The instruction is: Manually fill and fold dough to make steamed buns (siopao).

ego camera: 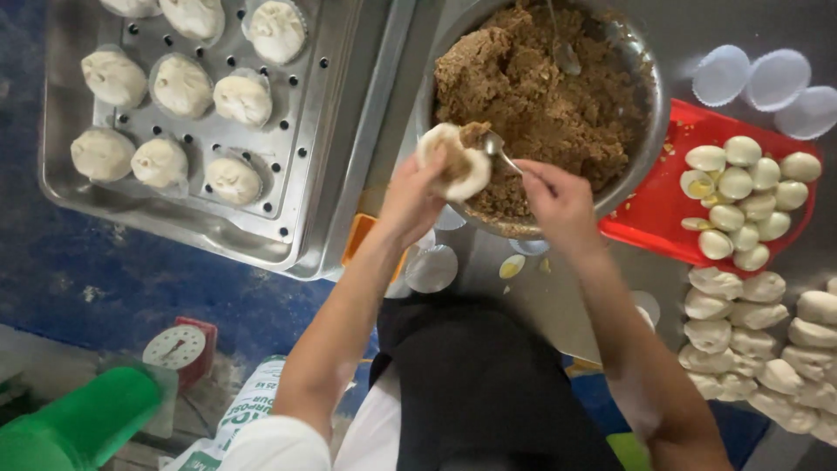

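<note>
The left hand [408, 196] is cupped around a flattened round of white dough [453, 162], fingers curled under it so the piece sits open like a shallow cup, with a lump of brown filling already lying in its middle. The right hand [558, 202] is closed in a pinch on the handle of a metal spoon [501, 150], whose bowl touches the filling at the dough's right edge. Both hands meet just over the near rim of a large steel bowl [649, 131] heaped with coarse brown minced filling [540, 92]; a second spoon stands in the filling towards the far rim. To the left of the bowl lies a perforated steel steamer tray [301, 131], carrying rows of pleated, sealed white buns [181, 85]. To the right of the bowl, a red tray [641, 214] holds peeled, halved boiled eggs [741, 196], and white paper liners [772, 80] lie beyond its far edge. At the near right corner of the worktop sit rows of unfilled dough portions [758, 349]. Loose paper liners lie on the worktop below the hands.
</note>
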